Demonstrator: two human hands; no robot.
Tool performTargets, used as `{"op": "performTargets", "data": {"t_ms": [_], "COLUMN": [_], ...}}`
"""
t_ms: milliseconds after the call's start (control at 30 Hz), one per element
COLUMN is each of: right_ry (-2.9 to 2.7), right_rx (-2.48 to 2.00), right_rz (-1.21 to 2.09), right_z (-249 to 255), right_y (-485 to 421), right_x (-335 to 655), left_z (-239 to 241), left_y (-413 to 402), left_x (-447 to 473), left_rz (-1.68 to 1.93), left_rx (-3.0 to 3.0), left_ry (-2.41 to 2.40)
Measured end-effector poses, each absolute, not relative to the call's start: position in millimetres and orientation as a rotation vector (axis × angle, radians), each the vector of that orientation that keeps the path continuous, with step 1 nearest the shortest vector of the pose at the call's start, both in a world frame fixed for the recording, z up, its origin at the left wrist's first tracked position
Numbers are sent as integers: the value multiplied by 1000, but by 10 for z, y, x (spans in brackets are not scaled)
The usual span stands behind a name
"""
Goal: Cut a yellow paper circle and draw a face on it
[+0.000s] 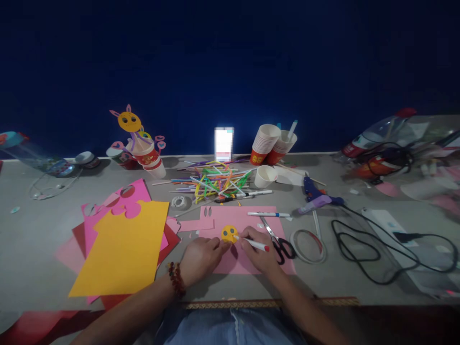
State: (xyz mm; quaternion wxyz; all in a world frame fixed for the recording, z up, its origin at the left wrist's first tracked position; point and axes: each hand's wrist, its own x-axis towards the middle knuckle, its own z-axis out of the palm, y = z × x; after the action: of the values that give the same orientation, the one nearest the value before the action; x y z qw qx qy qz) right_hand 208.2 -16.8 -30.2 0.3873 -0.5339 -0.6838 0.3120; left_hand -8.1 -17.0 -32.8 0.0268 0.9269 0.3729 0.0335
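Observation:
A small yellow paper disc (pixel 229 234) with two dark eye spots lies on a pink sheet (pixel 251 220) in front of me. My left hand (pixel 200 258), with a bead bracelet at the wrist, pinches the disc's left edge and holds it down. My right hand (pixel 259 254) grips a white marker with a red cap (pixel 256 245), its tip touching the right side of the disc.
Scissors (pixel 278 242) and a tape ring (pixel 308 245) lie right of my hand, with a glue gun (pixel 316 197) and black cable (pixel 373 249) beyond. Yellow and pink sheets (pixel 122 249) lie left. Straws (pixel 215 182), paper cups (pixel 268 143) and a finished cup figure (pixel 138 143) stand behind.

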Motion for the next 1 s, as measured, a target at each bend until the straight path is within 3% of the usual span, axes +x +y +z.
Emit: {"op": "performTargets", "data": {"t_ms": [1000], "right_ry": [-1706], "right_rx": [-1363], "right_rz": [761], "right_z": [-316], "right_y": [-174], "right_x": [2069], "left_z": [-349], "left_y": [-169], "left_x": [-83], "left_rz": [105], "left_rx": [2872], "left_ry": [1170]}}
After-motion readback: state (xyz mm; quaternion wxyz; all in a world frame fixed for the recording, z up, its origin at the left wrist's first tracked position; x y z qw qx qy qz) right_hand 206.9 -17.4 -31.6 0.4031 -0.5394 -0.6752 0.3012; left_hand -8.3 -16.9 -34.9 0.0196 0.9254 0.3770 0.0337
